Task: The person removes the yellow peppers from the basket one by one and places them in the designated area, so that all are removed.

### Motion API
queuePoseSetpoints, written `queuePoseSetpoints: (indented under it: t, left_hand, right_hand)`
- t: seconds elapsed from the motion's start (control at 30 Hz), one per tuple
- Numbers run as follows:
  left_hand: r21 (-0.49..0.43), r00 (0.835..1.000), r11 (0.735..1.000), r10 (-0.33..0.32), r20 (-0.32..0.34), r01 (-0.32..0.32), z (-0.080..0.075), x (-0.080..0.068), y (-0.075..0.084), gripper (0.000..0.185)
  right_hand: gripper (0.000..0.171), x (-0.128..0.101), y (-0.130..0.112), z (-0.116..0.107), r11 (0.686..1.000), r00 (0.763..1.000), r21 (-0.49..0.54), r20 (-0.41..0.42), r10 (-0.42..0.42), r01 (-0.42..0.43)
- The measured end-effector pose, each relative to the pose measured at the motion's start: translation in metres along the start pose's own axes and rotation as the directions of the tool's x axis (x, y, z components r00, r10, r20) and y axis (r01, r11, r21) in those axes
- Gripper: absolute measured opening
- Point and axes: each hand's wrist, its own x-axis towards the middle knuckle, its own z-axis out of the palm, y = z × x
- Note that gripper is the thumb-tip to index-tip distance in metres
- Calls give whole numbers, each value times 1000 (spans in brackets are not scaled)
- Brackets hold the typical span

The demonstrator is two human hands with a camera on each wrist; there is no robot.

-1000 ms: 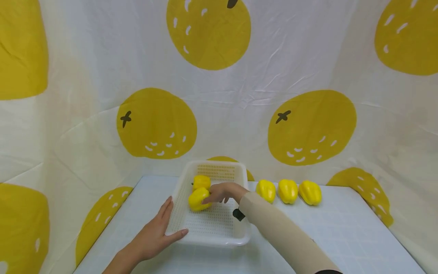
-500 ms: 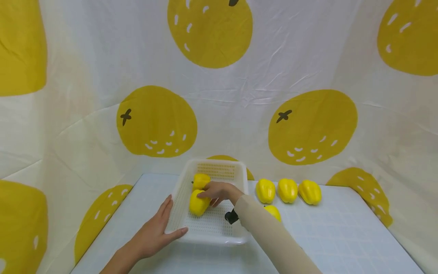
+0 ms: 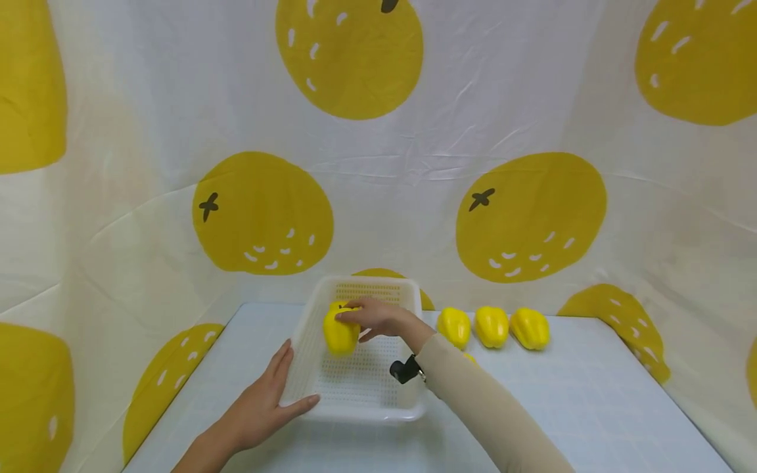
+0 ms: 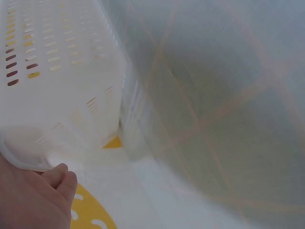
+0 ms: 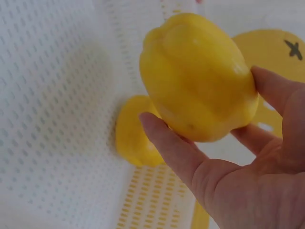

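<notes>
In the head view, my right hand (image 3: 381, 318) holds a yellow bell pepper (image 3: 340, 336) above a white perforated basket (image 3: 369, 414). The right wrist view shows thumb and fingers around this bell pepper (image 5: 198, 78), raised off the basket floor. Beyond it, a second yellow bell pepper (image 5: 136, 133) lies in the basket; the held one mostly hides it from the head view. Against the basket's left side rests my left hand (image 3: 260, 401), fingers extended and thumb at the near rim. The left wrist view catches only part of that hand (image 4: 40, 198) by the basket wall (image 4: 71, 105).
Right of the basket, three yellow bell peppers (image 3: 491, 327) stand in a row on the pale checked table (image 3: 591, 401). Another pepper (image 3: 470, 359) is mostly covered by my right sleeve (image 3: 473, 401). A fruit-print curtain (image 3: 402, 223) hangs behind the table.
My right hand has taken hold of the nearer pepper in the basket and lifted it, moving it up and away. My left hand keeps its place on the basket.
</notes>
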Motion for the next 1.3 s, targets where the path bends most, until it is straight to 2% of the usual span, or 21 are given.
queuePoseSetpoints:
  t: [0.13,0.37,0.5,0.6,1.0,1.3]
  left_hand:
    - [-1,1000,1000,-2,0,2,0,2,-1,118]
    - [-21,999,999,-30,20,30,0,1,-1,121]
    - [-22,1000,1000,-21,9,21,0,1,-1,120]
    - [-25,999,999,-38,13,38,1,3,-1,122]
    - [-26,999,999,-41,23,42,2,0,-1,123]
    - [-19,999,999,-40,23,41,1,1,0,124]
  right_hand:
    - [41,-11,-5,-10,999,999,31,-16,-40,41]
    - [55,-32,-9,-20,996,993,35,-94,-73,77]
    - [50,-46,-9,-24,993,985,29,-136,-108,113]
    - [47,-57,-6,-29,991,980,25,-157,-124,129]
    - [47,-97,11,-42,996,962,-25,-256,-94,91]
    - [45,-124,27,-57,988,961,-112,-246,-130,105]
